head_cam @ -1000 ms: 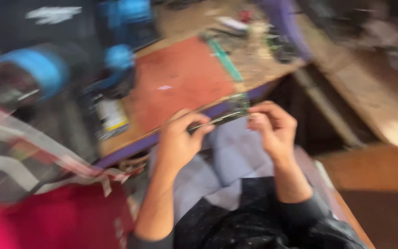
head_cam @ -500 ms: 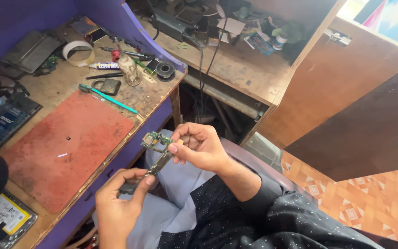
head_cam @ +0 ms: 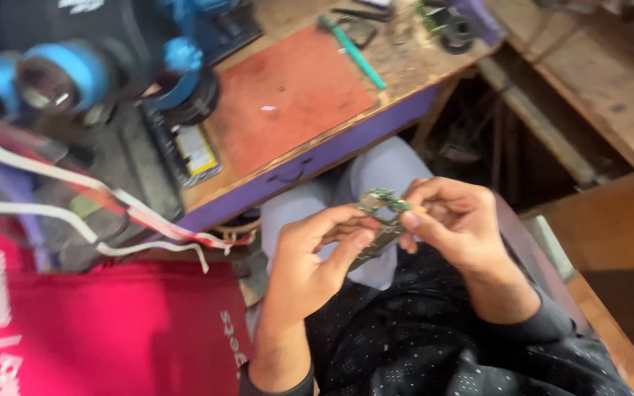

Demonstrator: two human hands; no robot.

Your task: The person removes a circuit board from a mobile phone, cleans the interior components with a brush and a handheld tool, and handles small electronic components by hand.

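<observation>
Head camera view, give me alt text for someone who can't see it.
Two bare hands, left hand and right hand, hold a small green circuit board over the person's lap. Ahead is a cluttered workbench with a red mat.

The view swings back left: the red mat (head_cam: 288, 103) and workbench edge (head_cam: 332, 147) now sit at the top, and a red bag (head_cam: 97, 330) with white straps fills the lower left. The left hand (head_cam: 310, 268) has come up from low beside the bench to meet the right hand (head_cam: 453, 224), so both pinch the circuit board (head_cam: 381, 213) close together over the lap, though blur hides the exact grip.
</observation>
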